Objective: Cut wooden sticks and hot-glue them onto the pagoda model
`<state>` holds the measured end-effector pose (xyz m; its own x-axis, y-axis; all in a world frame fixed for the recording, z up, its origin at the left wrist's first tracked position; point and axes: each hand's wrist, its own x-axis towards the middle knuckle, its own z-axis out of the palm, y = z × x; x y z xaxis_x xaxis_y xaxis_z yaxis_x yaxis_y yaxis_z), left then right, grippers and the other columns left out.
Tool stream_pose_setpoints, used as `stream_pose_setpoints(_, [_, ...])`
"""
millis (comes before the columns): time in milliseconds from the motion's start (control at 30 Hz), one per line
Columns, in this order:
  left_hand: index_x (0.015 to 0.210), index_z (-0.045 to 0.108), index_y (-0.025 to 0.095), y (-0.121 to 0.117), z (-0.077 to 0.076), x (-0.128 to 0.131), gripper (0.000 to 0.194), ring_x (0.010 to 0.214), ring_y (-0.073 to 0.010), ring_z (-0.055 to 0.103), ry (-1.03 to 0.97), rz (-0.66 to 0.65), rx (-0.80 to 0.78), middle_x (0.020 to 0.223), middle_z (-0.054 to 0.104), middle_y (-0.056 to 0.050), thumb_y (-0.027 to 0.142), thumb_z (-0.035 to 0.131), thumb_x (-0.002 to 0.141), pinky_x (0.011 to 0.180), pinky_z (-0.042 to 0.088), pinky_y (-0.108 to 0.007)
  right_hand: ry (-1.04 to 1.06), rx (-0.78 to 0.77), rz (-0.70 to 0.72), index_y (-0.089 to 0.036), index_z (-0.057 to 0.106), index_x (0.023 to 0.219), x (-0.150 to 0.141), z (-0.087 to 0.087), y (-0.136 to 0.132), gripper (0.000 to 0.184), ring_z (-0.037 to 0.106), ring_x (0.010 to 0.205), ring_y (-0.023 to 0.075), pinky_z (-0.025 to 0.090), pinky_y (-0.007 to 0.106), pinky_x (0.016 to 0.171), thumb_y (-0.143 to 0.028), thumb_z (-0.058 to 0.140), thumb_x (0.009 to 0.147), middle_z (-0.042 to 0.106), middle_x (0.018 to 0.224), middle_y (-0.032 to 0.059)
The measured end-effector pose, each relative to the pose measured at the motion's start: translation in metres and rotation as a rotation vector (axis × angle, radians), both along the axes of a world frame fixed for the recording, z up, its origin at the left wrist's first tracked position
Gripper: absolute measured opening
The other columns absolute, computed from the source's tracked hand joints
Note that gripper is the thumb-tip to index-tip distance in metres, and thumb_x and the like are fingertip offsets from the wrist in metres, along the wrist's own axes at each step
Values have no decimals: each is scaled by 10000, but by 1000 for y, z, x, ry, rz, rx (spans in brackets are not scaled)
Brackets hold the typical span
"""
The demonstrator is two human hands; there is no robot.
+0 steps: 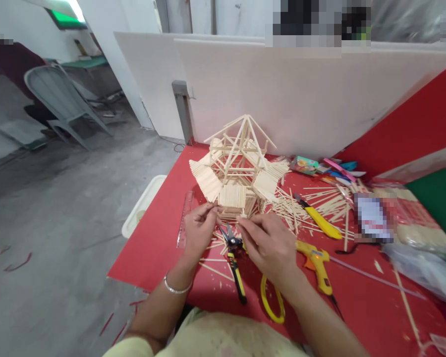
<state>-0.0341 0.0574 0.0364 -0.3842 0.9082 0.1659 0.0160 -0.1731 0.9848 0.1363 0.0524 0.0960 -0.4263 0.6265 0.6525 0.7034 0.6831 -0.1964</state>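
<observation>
A model of thin wooden sticks (232,197) stands on the red tabletop, with an open pointed roof frame and slatted flaps around it. At its front left edge, my left hand (200,225) is closed in a pinch; what its fingertips hold is too small to make out. My right hand (269,243) pinches what looks like a short pale stick close to the model's front right. Between my hands lie cutting pliers (237,275) with black-and-yellow handles, jaws towards the model. A yellow loop handle (273,302) shows below my right hand, the rest of it hidden.
Right of my right hand lies a yellow glue gun (317,263) with a cord. Beyond it are a yellow utility knife (323,221), loose sticks (329,201) and plastic packets (412,218). A clear ruler (186,218) lies at left. A white board (282,94) stands behind the table.
</observation>
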Motion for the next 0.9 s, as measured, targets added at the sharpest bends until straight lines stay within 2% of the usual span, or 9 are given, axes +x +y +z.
stream_pose_setpoints(100, [828, 767, 149, -1, -1, -1, 176, 530, -106, 590, 23, 26, -1, 609, 678, -4, 268, 641, 855, 546, 482, -204, 50, 14, 13, -226, 710, 1101, -18, -17, 19, 210, 544, 818, 163, 429, 286, 750, -233, 625, 910, 647, 875, 49])
stream_pose_setpoints(200, [845, 774, 158, -1, -1, -2, 163, 538, -104, 599, 53, 50, 16, 636, 692, -1, 263, 648, 854, 551, 486, -200, 63, -24, 26, -216, 702, 1112, -26, -25, 29, 216, 532, 850, 169, 429, 301, 783, -244, 632, 909, 640, 904, 56])
stream_pose_setpoints(500, [937, 780, 167, -4, 2, -1, 172, 564, -108, 639, 123, 97, 74, 728, 737, -20, 203, 641, 843, 570, 519, -206, 72, 9, 53, -237, 698, 1115, -35, -28, 36, 223, 504, 836, 165, 419, 302, 781, -215, 648, 898, 620, 873, 40])
stream_pose_setpoints(667, [937, 781, 164, -4, 2, 0, 173, 680, -136, 684, 165, 123, 95, 830, 763, -43, 202, 645, 838, 645, 549, -227, 63, 47, 50, -221, 690, 1107, -37, -29, 37, 215, 496, 827, 168, 414, 310, 771, -205, 647, 898, 629, 870, 41])
stream_pose_setpoints(833, [989, 780, 176, -6, -2, 0, 200, 647, -128, 677, 147, 117, 92, 844, 768, -42, 215, 637, 855, 628, 552, -227, 31, 55, 31, -222, 674, 1140, -36, -31, 36, 237, 498, 848, 173, 419, 314, 780, -205, 631, 908, 629, 903, 50])
stream_pose_setpoints(900, [1012, 778, 180, -7, -3, 1, 211, 733, -147, 705, 151, 123, 100, 915, 776, -56, 212, 638, 857, 692, 570, -244, -15, 82, 29, -205, 661, 1155, -35, -31, 36, 245, 498, 859, 178, 420, 319, 782, -190, 616, 914, 632, 916, 57])
